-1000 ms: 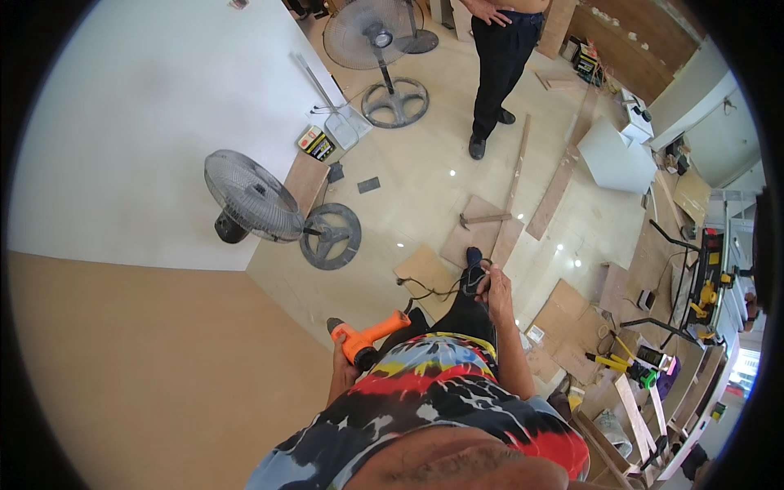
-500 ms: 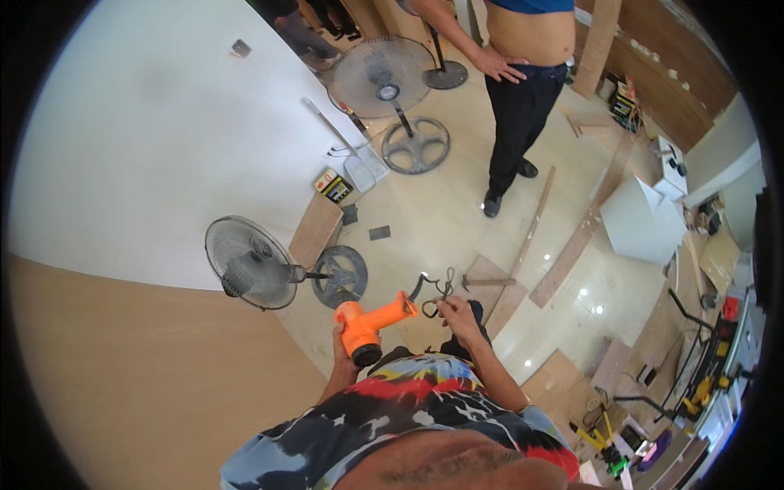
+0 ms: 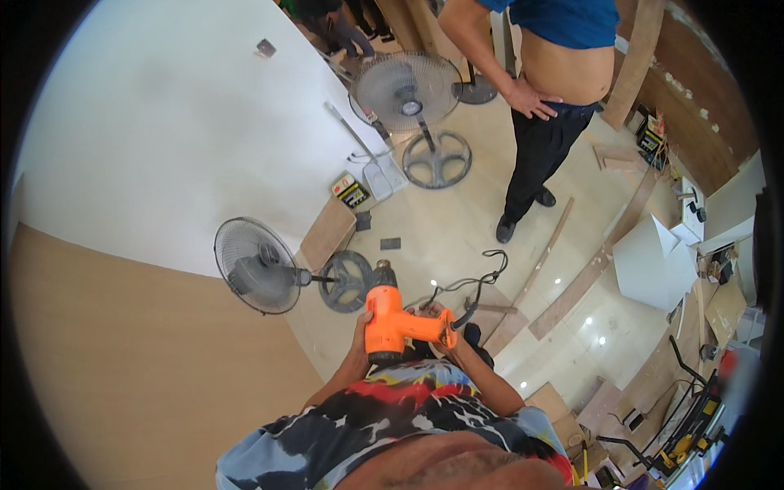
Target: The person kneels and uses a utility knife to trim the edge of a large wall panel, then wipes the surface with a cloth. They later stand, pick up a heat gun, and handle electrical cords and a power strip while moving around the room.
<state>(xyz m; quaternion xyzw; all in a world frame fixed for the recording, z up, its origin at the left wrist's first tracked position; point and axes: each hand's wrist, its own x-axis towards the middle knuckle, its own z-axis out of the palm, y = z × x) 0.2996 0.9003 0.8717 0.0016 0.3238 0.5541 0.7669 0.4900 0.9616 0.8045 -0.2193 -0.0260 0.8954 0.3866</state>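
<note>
An orange heat gun point(image 3: 385, 327) with a dark back end and a metal nozzle is held in front of my body, nozzle pointing away. My left hand point(image 3: 360, 336) is closed around the left side of its barrel. Behind its handle is my right hand point(image 3: 428, 310), partly hidden by the handle. The fingertips there seem closed on the black power cord point(image 3: 462, 283), which leaves the handle's end and loops out ahead over the floor.
A stand fan point(image 3: 259, 265) leans at the left, with another fan point(image 3: 407, 91) farther off. A person point(image 3: 549, 122) in dark trousers stands ahead, hand on hip. Wood strips point(image 3: 596, 260), a white panel point(image 3: 653, 261) and tools point(image 3: 686, 416) lie to the right. A white wall point(image 3: 163, 147) bounds the left.
The heat gun has swung more upright and a little right, its nozzle now in plain sight. My right hand has moved left behind the handle, and the cord spreads farther out.
</note>
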